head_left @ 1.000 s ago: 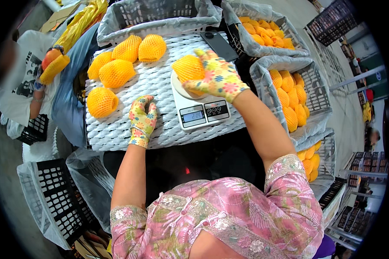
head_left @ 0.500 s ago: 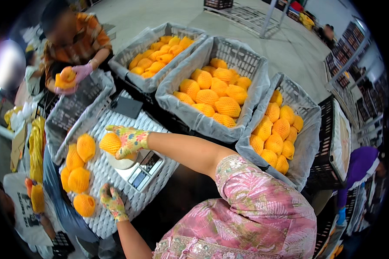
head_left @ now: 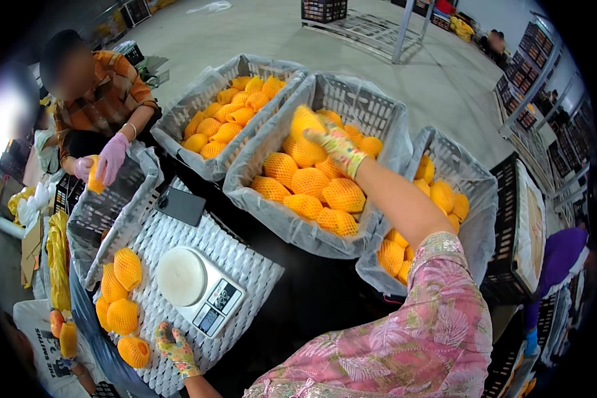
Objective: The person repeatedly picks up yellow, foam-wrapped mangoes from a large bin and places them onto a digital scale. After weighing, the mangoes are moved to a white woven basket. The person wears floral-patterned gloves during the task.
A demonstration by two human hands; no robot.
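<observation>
My right hand [head_left: 335, 144], in a flowered glove, is closed on a fruit in a yellow foam net [head_left: 306, 123], above the fruit in the middle lined crate [head_left: 245, 199]. My left hand [head_left: 176, 350], gloved alike, lies with fingers apart on the white padded table top [head_left: 245, 285]. Beside it stands a white kitchen scale [head_left: 182, 275] with a bare round plate. Several netted fruits [head_left: 123, 317] lie in a cluster along the table's left side.
A dark phone [head_left: 181, 205] lies at the table's far edge. Lined crates of netted fruit stand at far left [head_left: 215, 171] and right [head_left: 477, 232]. Across the table a co-worker's pink-gloved hands [head_left: 113, 156] hold a netted fruit over another lined crate [head_left: 86, 219].
My right hand has carried a netted fruit from over the scale up and right to the middle crate. The scale plate is now uncovered. My left hand stays on the table top.
</observation>
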